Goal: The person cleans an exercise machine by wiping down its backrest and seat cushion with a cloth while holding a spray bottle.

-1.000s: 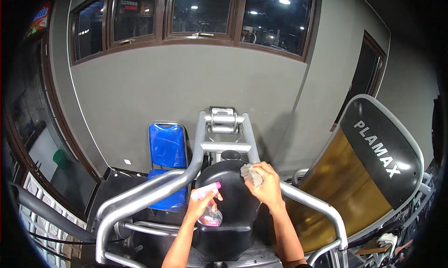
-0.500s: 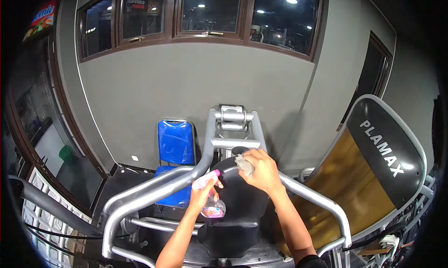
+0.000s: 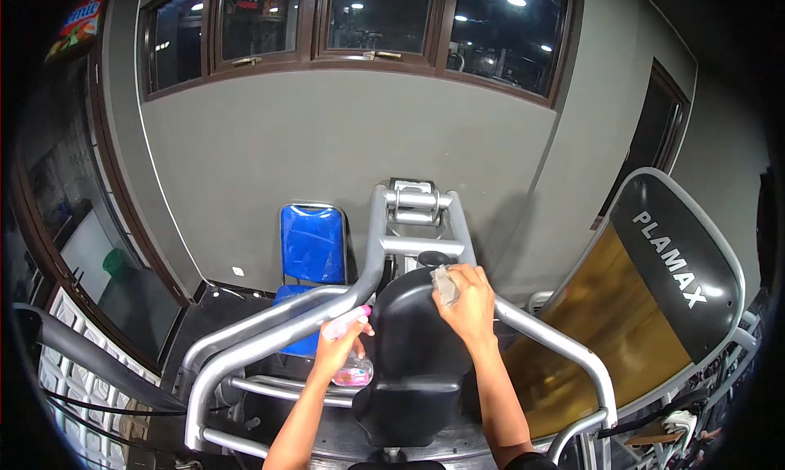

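Observation:
My left hand [image 3: 337,349] is closed around a clear spray bottle [image 3: 353,373] with a pink and white trigger head, left of the machine's black backrest pad [image 3: 406,327]. In my right hand [image 3: 468,302] a crumpled light-grey cloth [image 3: 445,285] is gripped at the upper right edge of that pad. Whether the cloth touches the pad, I cannot tell. Below the backrest is the black seat pad [image 3: 398,414].
Silver tubular frame bars [image 3: 270,339] curve around both sides of the pads. A blue chair [image 3: 313,245] stands against the grey wall behind. On the right rises a large PLAMAX panel [image 3: 630,298]. A white lattice crate [image 3: 90,380] is at lower left.
My left hand has moved left and slightly down with the spray bottle, away from the front of the backrest. My right hand has shifted a little to the right with the cloth.

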Tool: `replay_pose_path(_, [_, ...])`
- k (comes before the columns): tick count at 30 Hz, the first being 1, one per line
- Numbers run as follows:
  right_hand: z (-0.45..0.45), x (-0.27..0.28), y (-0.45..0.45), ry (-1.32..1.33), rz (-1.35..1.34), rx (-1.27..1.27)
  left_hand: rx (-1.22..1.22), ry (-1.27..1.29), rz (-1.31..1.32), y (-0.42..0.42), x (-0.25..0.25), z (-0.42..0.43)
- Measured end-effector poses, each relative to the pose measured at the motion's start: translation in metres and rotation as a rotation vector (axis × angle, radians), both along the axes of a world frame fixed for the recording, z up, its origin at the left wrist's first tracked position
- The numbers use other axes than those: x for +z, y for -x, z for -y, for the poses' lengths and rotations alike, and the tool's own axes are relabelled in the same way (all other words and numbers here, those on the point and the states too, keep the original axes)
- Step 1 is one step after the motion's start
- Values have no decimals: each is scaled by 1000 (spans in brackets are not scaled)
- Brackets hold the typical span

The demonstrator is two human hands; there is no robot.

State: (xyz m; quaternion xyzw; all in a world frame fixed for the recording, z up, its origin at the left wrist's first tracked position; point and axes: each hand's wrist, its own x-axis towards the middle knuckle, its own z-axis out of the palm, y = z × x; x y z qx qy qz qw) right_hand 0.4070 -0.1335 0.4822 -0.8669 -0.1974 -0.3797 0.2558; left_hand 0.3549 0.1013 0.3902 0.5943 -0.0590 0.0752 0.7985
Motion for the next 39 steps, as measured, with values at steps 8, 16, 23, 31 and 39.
replay_pose_path(8, [1, -49, 29, 5, 103, 4, -90, -67, 72, -14, 11, 18])
replay_pose_path(16, [-14, -31, 2, -218, 159, -206, -68, -42, 9, -17, 2, 15])
replay_pose_path(23, [-34, -47, 28, -17, 59, -4, -18, -22, 14, -21, -5, 9])
replay_pose_path(31, [-11, -20, 5, -105, 109, -205, -19, 60, -22, -23, -9, 11])
replay_pose_path(39, [-47, 27, -12, 402, -167, 40, 5, -3, -65, -20, -3, 10])
